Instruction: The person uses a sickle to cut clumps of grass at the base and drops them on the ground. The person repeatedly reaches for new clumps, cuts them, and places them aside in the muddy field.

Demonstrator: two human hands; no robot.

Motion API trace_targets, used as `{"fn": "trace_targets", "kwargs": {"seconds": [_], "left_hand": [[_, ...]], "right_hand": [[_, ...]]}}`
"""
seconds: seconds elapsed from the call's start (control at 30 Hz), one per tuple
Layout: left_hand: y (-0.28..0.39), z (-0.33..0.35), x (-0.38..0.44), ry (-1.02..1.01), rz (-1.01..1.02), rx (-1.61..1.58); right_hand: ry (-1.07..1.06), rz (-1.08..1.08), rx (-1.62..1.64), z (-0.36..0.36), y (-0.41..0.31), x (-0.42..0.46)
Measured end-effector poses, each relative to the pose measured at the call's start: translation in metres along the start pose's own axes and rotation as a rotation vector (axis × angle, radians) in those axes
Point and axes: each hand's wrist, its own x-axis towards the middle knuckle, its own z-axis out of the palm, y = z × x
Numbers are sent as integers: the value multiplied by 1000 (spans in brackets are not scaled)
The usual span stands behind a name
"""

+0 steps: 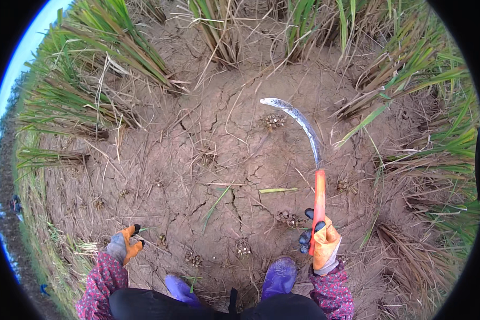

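Observation:
My right hand point(323, 242), in an orange and grey glove with black fingertips, is closed around the orange handle of a sickle point(319, 196). The sickle's curved metal blade point(304, 122) points up and bends left, over the cracked soil and near a cut stubble clump point(273, 121). At the lower left, my left hand point(127, 242) wears a similar glove and holds nothing, its fingers apart above the ground. Standing green-and-brown rice-like stalks point(144, 60) rise ahead at the upper left, away from both hands.
More standing clumps line the top point(220, 36) and the right side point(420, 160). Cut stubble point(243, 248) dots the cracked soil in front of my purple boots point(280, 276). Loose straw lies about. A person point(15, 204) is far off at the left edge.

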Motion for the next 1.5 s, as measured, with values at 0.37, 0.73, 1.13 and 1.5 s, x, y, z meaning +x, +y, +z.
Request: {"fn": "trace_targets", "kwargs": {"seconds": [0.37,0.73,1.13,1.5], "left_hand": [[-108,25,46,224,127,-133],[-178,47,44,265,379,-166],[-192,38,32,218,395,-127],[-164,19,25,121,224,-24]], "right_hand": [[-306,220,-55,72,61,-4],[-305,205,-650,211,-20,-113],[-404,227,-878,330,-56,-125],[-792,723,-318,305,35,11]]}}
